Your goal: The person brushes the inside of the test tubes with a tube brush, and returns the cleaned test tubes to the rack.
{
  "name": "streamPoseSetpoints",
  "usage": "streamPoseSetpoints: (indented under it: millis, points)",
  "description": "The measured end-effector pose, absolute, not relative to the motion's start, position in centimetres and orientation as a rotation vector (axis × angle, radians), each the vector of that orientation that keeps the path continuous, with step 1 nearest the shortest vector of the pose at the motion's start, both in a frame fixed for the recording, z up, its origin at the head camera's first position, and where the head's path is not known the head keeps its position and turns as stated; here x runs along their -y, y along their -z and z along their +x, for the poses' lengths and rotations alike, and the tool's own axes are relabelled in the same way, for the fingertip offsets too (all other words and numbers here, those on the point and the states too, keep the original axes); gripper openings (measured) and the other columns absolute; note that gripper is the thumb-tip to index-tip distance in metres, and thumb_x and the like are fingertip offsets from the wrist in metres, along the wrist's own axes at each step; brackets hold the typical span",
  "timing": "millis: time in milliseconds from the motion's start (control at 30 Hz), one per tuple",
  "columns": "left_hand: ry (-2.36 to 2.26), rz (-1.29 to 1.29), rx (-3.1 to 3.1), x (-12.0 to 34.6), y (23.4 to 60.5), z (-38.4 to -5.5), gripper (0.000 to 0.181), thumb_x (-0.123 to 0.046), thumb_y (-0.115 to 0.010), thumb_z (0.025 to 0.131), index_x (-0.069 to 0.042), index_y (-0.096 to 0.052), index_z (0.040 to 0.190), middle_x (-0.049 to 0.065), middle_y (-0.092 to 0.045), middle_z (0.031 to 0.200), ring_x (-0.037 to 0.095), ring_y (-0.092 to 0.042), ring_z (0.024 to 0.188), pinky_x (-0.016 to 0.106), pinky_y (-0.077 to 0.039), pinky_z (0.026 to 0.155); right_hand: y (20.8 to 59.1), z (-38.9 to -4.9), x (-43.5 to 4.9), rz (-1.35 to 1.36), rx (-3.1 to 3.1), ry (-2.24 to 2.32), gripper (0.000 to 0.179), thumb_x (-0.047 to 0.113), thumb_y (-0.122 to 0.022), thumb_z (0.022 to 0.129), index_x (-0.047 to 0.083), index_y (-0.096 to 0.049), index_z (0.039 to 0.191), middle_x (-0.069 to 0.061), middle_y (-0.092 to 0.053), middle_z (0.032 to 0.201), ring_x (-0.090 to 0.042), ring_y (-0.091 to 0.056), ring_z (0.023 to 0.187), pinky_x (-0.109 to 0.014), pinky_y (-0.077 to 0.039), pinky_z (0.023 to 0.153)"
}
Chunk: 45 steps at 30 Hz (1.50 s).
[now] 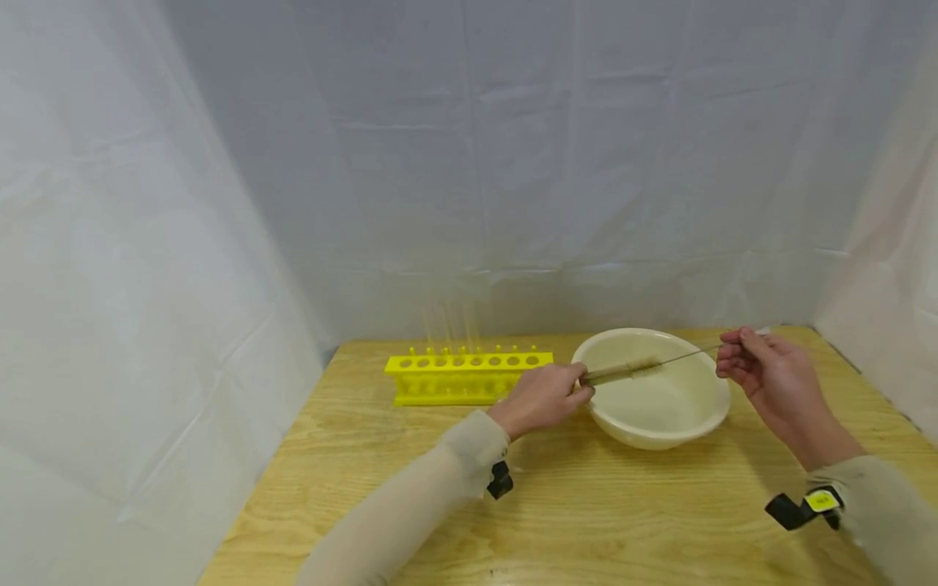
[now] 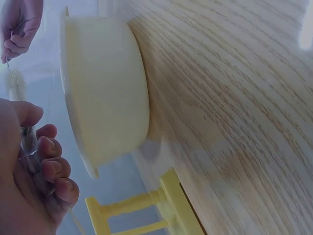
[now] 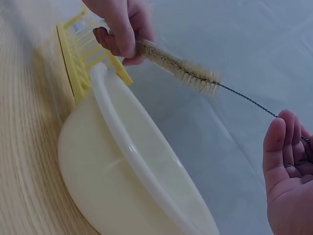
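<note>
My left hand (image 1: pixel 542 399) grips a clear glass test tube (image 2: pixel 30 142), its mouth pointing to the right. A bristle brush (image 3: pixel 200 77) sits partly inside the tube, its bristles squeezed there and spread out beyond the mouth. With curled fingers my right hand (image 1: pixel 773 378) holds the brush's thin twisted wire handle (image 3: pixel 249 100). Both hands are raised, with tube and brush over a cream basin (image 1: pixel 652 407). Most of the tube is hidden by my left fingers.
Left of the basin stands a yellow test tube rack (image 1: pixel 469 364) with a row of holes and pegs. Several faint clear tubes (image 1: pixel 450 325) rise from it. Everything rests on a wooden table (image 1: pixel 586 513), with white sheeting (image 1: pixel 513 179) behind and at both sides.
</note>
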<state>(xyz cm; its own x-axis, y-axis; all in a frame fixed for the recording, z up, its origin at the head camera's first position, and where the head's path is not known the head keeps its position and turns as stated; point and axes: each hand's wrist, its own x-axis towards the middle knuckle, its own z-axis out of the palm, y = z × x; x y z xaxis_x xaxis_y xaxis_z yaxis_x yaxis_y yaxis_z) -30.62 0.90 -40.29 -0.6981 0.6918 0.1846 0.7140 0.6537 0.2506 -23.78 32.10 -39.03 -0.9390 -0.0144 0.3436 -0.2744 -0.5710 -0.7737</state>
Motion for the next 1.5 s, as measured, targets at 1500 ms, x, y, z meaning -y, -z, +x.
streamPoseSetpoints:
  millis: [1500]
  points:
    - [0.588, -1.185, 2.76, -1.8, 40.4, -30.0, 0.017, -0.033, -0.054, 0.105, -0.019, -0.063, 0.1, -0.01, -0.057, 0.073, 0.004, -0.048, 0.056, 0.019, -0.039, 0.052, 41.8, -24.7, -23.8, 0.32, 1.64, -2.482, 0.03, 0.022, -0.051, 0.106, 0.004, -0.072, 0.097, 0.001, -0.063, 0.078, -0.007, -0.057, 0.066, -0.019, -0.051, 0.062]
